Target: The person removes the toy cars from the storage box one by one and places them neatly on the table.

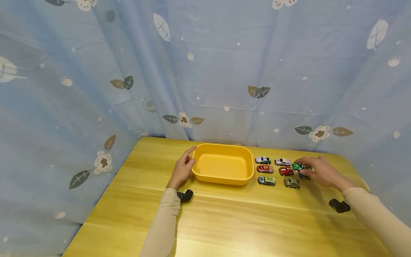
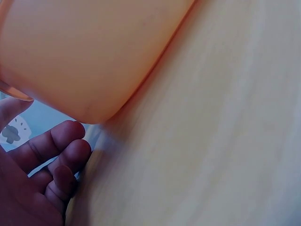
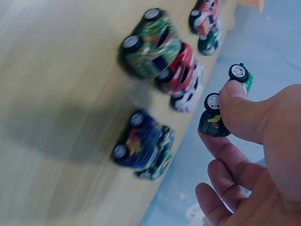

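My left hand [image 1: 183, 169] is at the left end of a yellow plastic bin [image 1: 196, 174], thumb and index finger on its rim. In the left wrist view the other fingers [image 2: 70, 136] curl loosely beside the bin's outer wall. My right hand [image 1: 321, 172] pinches a green and black toy car [image 3: 214, 127] between thumb and fingers, wheels facing the wrist camera. It is held up over the right group of toy cars. Near that hand are a dark blue toy car [image 3: 136, 143], a green-patterned one [image 3: 162, 157] behind it, and a camouflage one [image 1: 292, 183].
Between bin and right hand stand more toy cars: a white-green one [image 1: 263, 160], a red-orange one [image 1: 264, 169], a blue-green one [image 1: 266, 181], a white one [image 1: 283, 162] and a red one [image 1: 286, 171]. A patterned blue curtain [image 1: 218, 107] hangs behind the wooden table [image 1: 231, 221].
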The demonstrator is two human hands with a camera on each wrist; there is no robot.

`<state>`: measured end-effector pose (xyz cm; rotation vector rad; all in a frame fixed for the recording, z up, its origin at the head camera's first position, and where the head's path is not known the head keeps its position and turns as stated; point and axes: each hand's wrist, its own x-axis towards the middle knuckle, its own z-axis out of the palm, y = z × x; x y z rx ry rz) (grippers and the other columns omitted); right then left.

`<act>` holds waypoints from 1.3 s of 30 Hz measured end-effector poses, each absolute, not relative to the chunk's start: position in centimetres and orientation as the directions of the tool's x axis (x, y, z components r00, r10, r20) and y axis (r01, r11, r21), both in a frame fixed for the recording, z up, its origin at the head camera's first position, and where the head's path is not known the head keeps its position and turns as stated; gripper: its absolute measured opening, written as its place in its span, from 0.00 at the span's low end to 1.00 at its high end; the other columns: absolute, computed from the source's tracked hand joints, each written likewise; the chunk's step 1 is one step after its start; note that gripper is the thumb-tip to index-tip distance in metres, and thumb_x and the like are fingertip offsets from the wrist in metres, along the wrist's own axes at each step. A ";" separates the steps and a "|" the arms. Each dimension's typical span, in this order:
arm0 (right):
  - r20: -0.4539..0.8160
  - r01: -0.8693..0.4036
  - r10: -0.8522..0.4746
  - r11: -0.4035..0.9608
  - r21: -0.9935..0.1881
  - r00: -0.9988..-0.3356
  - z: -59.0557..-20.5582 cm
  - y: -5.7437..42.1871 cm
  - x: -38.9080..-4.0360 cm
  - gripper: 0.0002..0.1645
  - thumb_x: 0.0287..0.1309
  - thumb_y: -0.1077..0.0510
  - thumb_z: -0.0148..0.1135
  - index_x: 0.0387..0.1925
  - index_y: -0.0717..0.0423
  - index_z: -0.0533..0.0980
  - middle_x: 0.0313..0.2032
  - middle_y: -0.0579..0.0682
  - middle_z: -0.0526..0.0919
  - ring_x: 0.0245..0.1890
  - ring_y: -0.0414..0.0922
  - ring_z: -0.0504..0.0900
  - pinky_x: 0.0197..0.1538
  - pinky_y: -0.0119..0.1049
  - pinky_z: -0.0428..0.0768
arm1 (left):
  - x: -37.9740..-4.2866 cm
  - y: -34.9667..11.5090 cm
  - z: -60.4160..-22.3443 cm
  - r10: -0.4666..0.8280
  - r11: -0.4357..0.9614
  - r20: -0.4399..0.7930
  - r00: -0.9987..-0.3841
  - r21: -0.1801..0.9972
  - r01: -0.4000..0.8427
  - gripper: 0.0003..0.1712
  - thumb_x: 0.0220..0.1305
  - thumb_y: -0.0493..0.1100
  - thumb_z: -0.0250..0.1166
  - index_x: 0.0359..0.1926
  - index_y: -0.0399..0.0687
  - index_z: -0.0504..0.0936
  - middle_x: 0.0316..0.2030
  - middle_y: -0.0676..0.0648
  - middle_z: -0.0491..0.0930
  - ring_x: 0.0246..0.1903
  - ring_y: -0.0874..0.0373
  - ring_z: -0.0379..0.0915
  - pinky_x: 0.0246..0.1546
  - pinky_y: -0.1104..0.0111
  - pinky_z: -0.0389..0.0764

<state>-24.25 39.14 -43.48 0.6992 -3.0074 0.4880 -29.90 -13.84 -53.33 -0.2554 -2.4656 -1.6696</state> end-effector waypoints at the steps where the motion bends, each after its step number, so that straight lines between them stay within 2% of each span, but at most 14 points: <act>1: 0.086 -0.431 -0.425 0.854 -0.291 -0.901 -43.5 39.4 -24.1 0.24 0.69 0.60 0.68 0.64 0.61 0.79 0.56 0.65 0.87 0.51 0.62 0.84 0.55 0.59 0.69 | -29.9 -13.9 -53.3 0.054 0.365 0.224 -0.973 0.903 0.228 0.31 0.74 0.42 0.57 0.75 0.64 0.75 0.31 0.48 0.73 0.28 0.55 0.67 0.31 0.69 0.69; 5: 0.098 -0.429 -0.418 0.867 -0.254 -0.903 -43.9 40.5 -23.6 0.23 0.66 0.61 0.70 0.61 0.62 0.81 0.51 0.64 0.88 0.48 0.61 0.83 0.52 0.55 0.67 | -29.8 -13.9 -53.3 0.054 0.386 0.237 -0.970 0.891 0.239 0.30 0.75 0.42 0.57 0.75 0.65 0.75 0.31 0.49 0.73 0.27 0.57 0.66 0.31 0.69 0.69; 12: 0.101 -0.438 -0.426 0.872 -0.219 -0.899 -44.7 41.6 -22.6 0.20 0.62 0.61 0.73 0.56 0.60 0.84 0.46 0.56 0.91 0.44 0.55 0.86 0.51 0.48 0.63 | -29.8 -13.9 -53.4 0.050 0.409 0.253 -0.966 0.877 0.252 0.30 0.75 0.43 0.57 0.75 0.64 0.75 0.31 0.49 0.73 0.27 0.57 0.66 0.30 0.69 0.68; 19: 0.112 -0.455 -0.441 0.865 -0.212 -0.891 -45.7 42.3 -21.8 0.19 0.59 0.63 0.74 0.53 0.61 0.85 0.45 0.57 0.92 0.44 0.57 0.88 0.49 0.45 0.61 | -29.9 -13.8 -53.4 0.045 0.409 0.231 -0.972 0.883 0.229 0.30 0.76 0.43 0.57 0.75 0.68 0.74 0.31 0.48 0.73 0.27 0.56 0.66 0.30 0.68 0.68; 22: 0.120 -0.444 -0.428 0.871 -0.211 -0.896 -45.9 42.4 -21.5 0.18 0.59 0.62 0.75 0.52 0.60 0.85 0.44 0.57 0.91 0.42 0.56 0.85 0.48 0.44 0.61 | -29.9 -13.8 -53.2 0.043 0.405 0.223 -0.974 0.887 0.221 0.30 0.76 0.43 0.57 0.75 0.70 0.74 0.31 0.48 0.73 0.27 0.56 0.66 0.30 0.69 0.68; 26: 0.122 -0.440 -0.423 0.874 -0.206 -0.898 -46.2 42.6 -21.3 0.18 0.58 0.62 0.75 0.51 0.60 0.85 0.43 0.58 0.90 0.41 0.55 0.81 0.47 0.45 0.61 | -29.9 -13.8 -53.1 0.040 0.402 0.215 -0.976 0.891 0.212 0.30 0.76 0.42 0.57 0.74 0.72 0.74 0.31 0.48 0.73 0.27 0.56 0.66 0.30 0.69 0.68; 32: 0.143 -0.455 -0.435 0.875 -0.166 -0.889 -46.8 42.4 -21.3 0.19 0.56 0.62 0.76 0.51 0.58 0.86 0.41 0.53 0.90 0.40 0.54 0.84 0.49 0.47 0.64 | -29.9 -13.9 -52.9 0.036 0.387 0.223 -0.974 0.896 0.219 0.31 0.74 0.41 0.58 0.74 0.68 0.75 0.31 0.48 0.72 0.27 0.56 0.66 0.30 0.69 0.68; 39: 0.117 -0.412 -0.399 0.902 -0.125 -0.909 -47.7 42.3 -21.0 0.20 0.57 0.60 0.76 0.52 0.58 0.86 0.40 0.58 0.88 0.39 0.55 0.81 0.47 0.52 0.69 | -29.8 -13.8 -53.1 0.045 0.374 0.238 -0.970 0.897 0.237 0.31 0.75 0.40 0.58 0.75 0.65 0.75 0.31 0.48 0.72 0.27 0.56 0.66 0.30 0.70 0.68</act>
